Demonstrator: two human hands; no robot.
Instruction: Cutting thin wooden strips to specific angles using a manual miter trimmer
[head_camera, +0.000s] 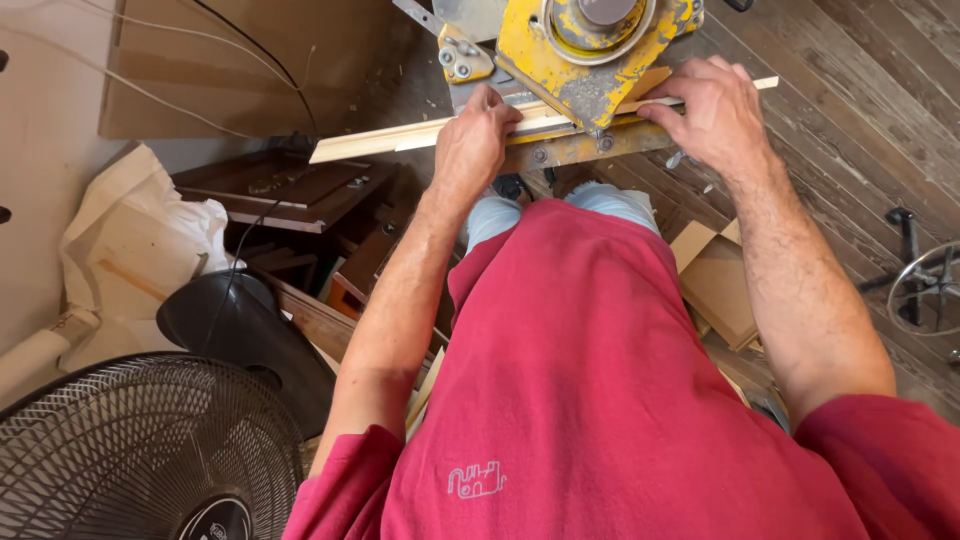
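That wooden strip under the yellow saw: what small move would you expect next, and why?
Probably a slight slide of the wooden strip sideways to line it up. Both the left hand and the right hand press it flat on either side of the yellow saw, and its long end overhangs to the left.

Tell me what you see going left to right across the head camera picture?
Black fan → left hand on the wooden strip → yellow saw machine → right hand on the strip → metal wheel at the far right.
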